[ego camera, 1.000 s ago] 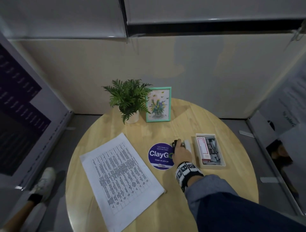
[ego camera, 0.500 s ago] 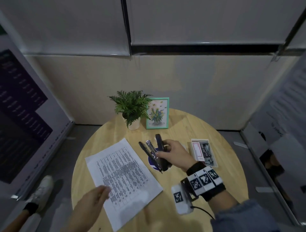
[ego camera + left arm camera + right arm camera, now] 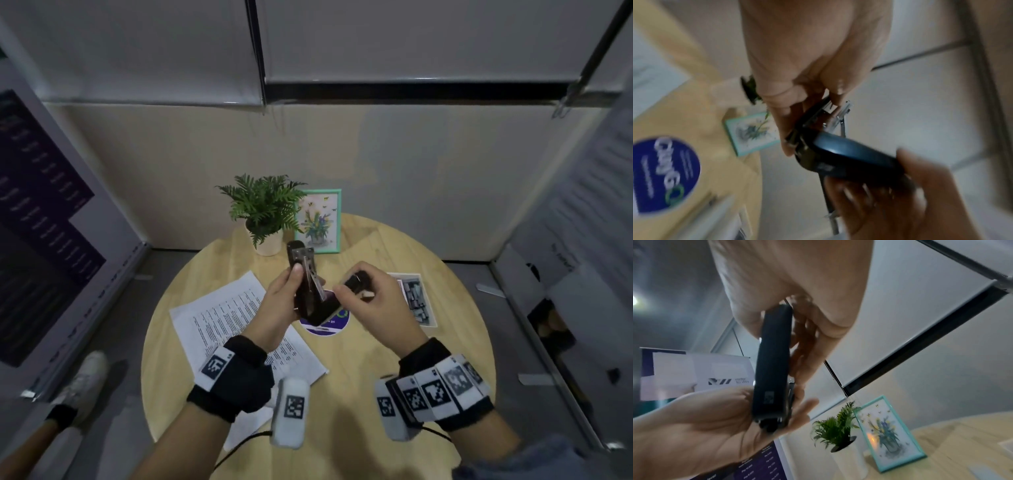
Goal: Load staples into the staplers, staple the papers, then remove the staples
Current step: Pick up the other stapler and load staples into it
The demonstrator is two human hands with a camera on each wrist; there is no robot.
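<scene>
A black stapler is held swung open above the round wooden table, with its metal magazine bare. My left hand grips its upright half, thumb on the side. My right hand grips the other black half by its end. In the left wrist view the stapler runs from my left hand to the right hand. In the right wrist view the stapler spans both palms. Printed papers lie at the left. An open box of staples sits at the right.
A round blue sticker lies on the table under the hands. A potted plant and a framed flower picture stand at the far edge. Walls and panels close in on all sides, and a shoe shows at lower left.
My right hand lifted the stapler off the table and it swung open. My left hand came up from the lower left and took hold of its other half.
</scene>
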